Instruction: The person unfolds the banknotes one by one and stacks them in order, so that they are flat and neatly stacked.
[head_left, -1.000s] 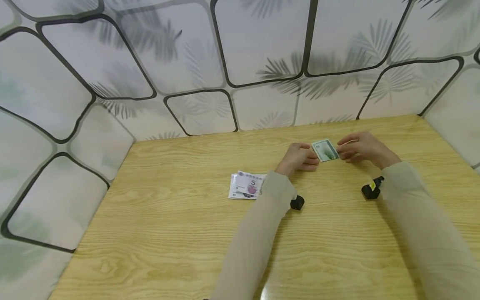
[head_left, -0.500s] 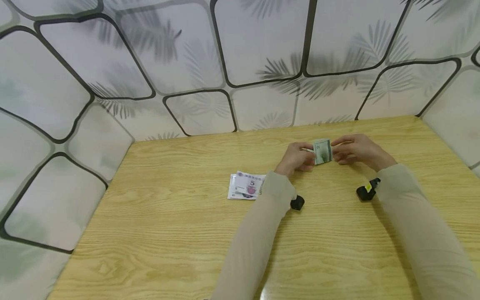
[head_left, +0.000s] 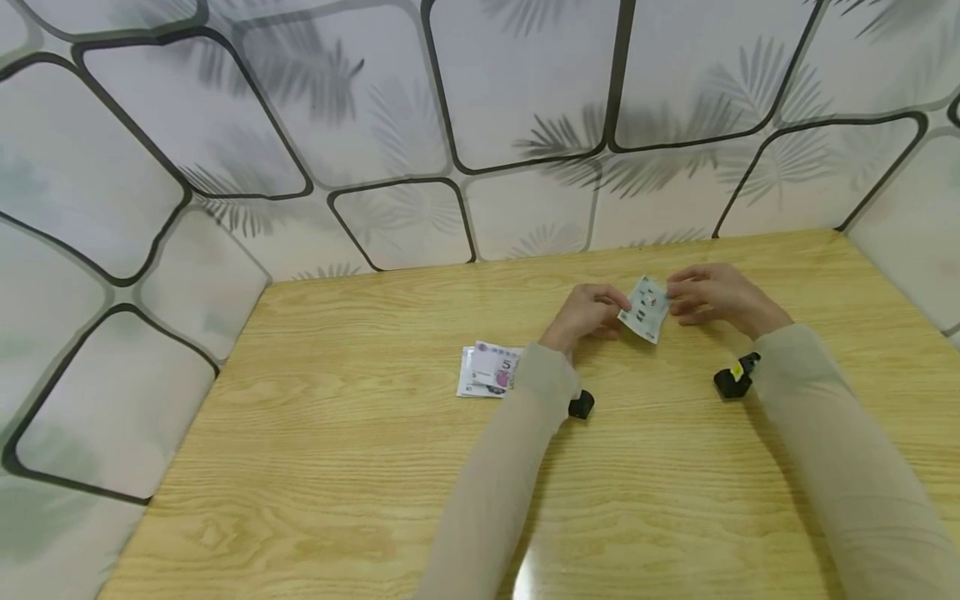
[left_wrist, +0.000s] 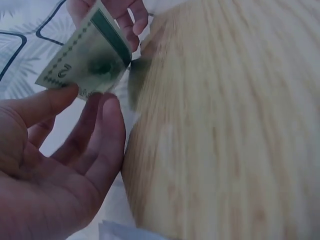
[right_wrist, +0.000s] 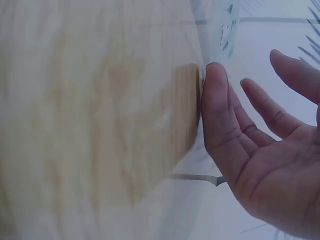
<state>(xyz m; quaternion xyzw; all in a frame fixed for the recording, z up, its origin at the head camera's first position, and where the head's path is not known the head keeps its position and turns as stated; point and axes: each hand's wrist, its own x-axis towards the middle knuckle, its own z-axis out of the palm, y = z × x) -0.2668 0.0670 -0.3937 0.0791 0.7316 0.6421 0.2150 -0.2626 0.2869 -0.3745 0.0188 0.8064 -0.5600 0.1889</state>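
Note:
My left hand point(head_left: 587, 317) pinches a small greenish banknote point(head_left: 647, 312) by its near edge, above the table. In the left wrist view the thumb lies over the lower edge of the banknote point(left_wrist: 92, 62), and a figure 2 shows on it. My right hand point(head_left: 722, 298) is at the note's far side with thumb and fingers spread. In the right wrist view, the right hand point(right_wrist: 270, 155) holds nothing between its fingers, and the blurred banknote point(right_wrist: 227, 32) shows beyond the fingertips. Left of the left sleeve lie overlapped banknotes point(head_left: 491, 369), the top one marked 5, partly covered by the sleeve.
The wooden table point(head_left: 315, 450) reaches back to a patterned wall point(head_left: 525, 208). Black wrist-worn devices sit under both cuffs, one at the left wrist point(head_left: 581, 405) and one at the right wrist point(head_left: 733, 382).
The held banknote has been turned, and a different printed face now shows toward the head camera. My left hand has shifted slightly left; the right hand has come a little leftward.

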